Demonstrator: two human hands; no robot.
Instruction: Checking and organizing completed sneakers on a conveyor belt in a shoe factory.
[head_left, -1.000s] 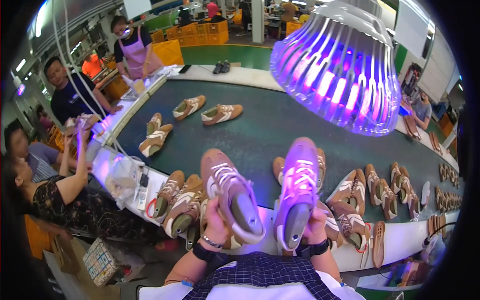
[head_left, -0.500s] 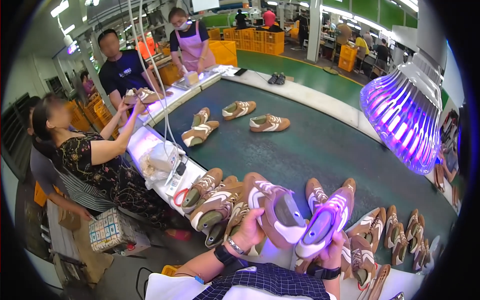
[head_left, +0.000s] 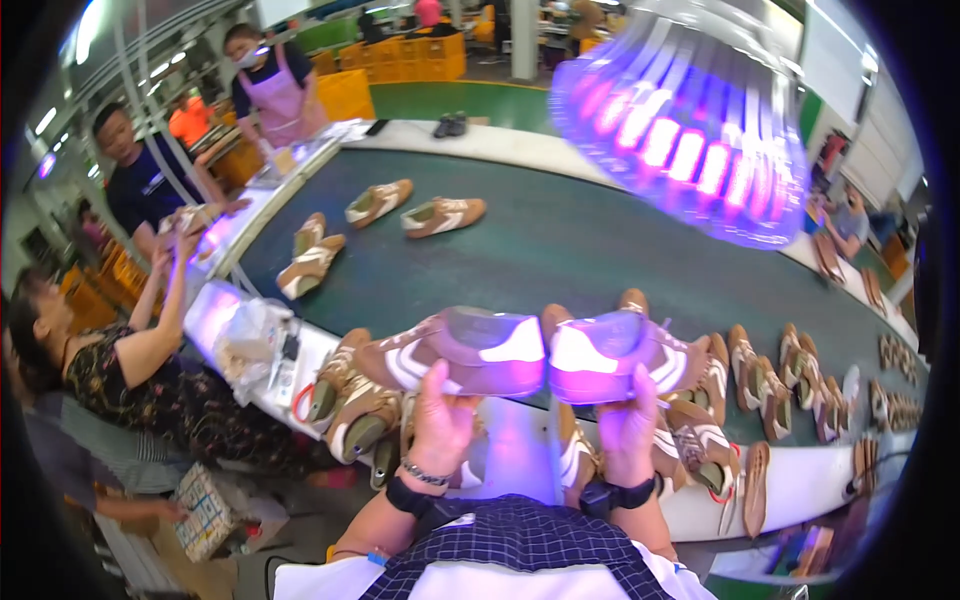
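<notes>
At the far left a seated person in a dark patterned top (head_left: 130,385) raises an arm toward the edge of the white bench (head_left: 225,300), where a clear plastic bag (head_left: 245,340) lies. Just right of it, at the near edge of the dark green conveyor belt (head_left: 560,240), several tan-and-white sneakers (head_left: 345,395) sit crowded together. Farther off on the belt, a pair of sneakers (head_left: 310,255) lies at the left, and another pair (head_left: 415,208) lies beyond it toward the far side.

Near the middle, the left hand (head_left: 440,425) is closed from below around a brown-and-white sneaker (head_left: 455,352), held on its side with the toe pointing left (heel toward the middle). Just beside it, the right hand (head_left: 625,425) grips a second sneaker (head_left: 620,355) the same way, toe pointing right, so the two heels nearly meet; whether they touch I cannot tell. Both shoes are held up over the near edge of the belt, washed in violet light.

Above and to the right hangs a purple-glowing lamp (head_left: 690,130). At the right, more sneakers (head_left: 770,385) line the near edge of the belt.
</notes>
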